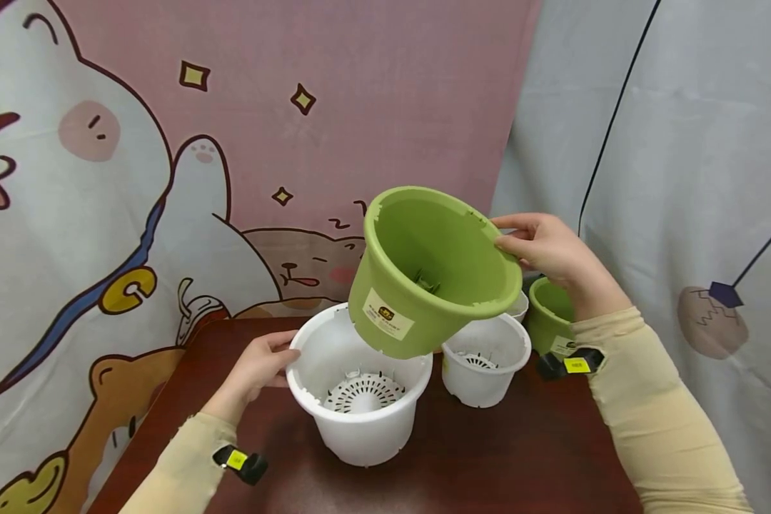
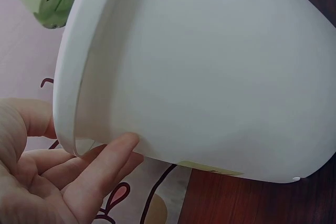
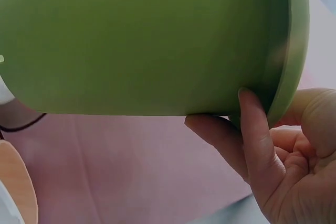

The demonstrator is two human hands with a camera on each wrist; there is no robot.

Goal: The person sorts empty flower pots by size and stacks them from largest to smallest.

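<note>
My right hand [image 1: 542, 246] grips the rim of a large green flowerpot [image 1: 398, 285] and holds it tilted in the air, its label facing me. Below it stands a large white flowerpot [image 1: 366, 435] with a slotted bottom; the green pot's base overlaps its far right rim in the head view. My left hand [image 1: 260, 368] pinches the white pot's left rim. In the left wrist view the thumb and fingers [image 2: 100, 171] lie on both sides of that rim. The right wrist view shows fingers [image 3: 254, 140] against the green pot's outer wall, just under its rim.
A smaller white pot [image 1: 482, 382] stands to the right on the dark red table [image 1: 462, 457]. Behind it are a small green pot [image 1: 546, 321] and part of another white pot [image 1: 519, 307]. A cartoon-printed cloth [image 1: 424, 93] hangs at the back, with a pale curtain [image 1: 694, 178] at the right.
</note>
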